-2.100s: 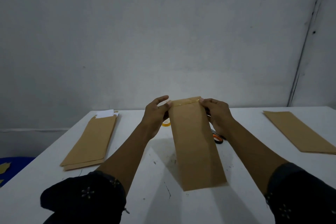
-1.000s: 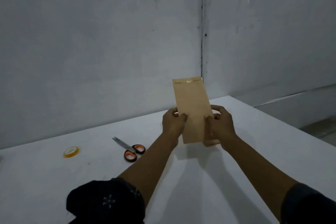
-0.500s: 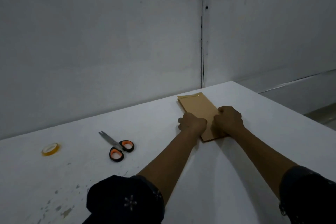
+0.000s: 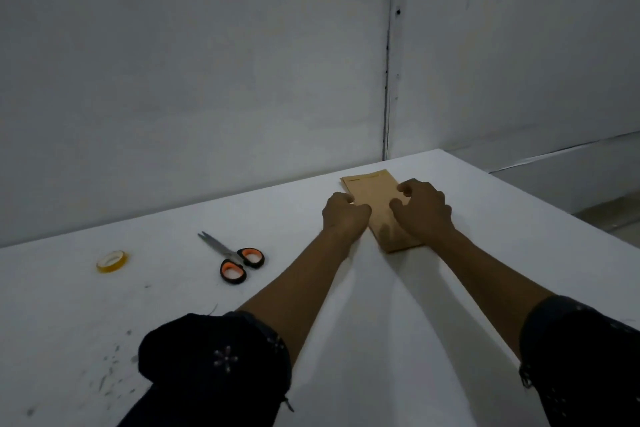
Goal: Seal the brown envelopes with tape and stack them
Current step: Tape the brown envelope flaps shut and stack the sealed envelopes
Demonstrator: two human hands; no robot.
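Your left hand (image 4: pixel 346 215) and right hand (image 4: pixel 424 211) rest curled on the flat brown envelope (image 4: pixel 375 194); grip unclear. Your wrists hide its near corners at 1 o'clock on the white worktop (image 4: pixel 398 322).

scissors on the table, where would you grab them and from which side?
Take the scissors by the orange-lined black handle loops, coming from the near side. They lie flat on the white table with the loops toward the person and the shut blades pointing away and left, so the handles are nearest and blunt. The left hand is closer than the right hand.
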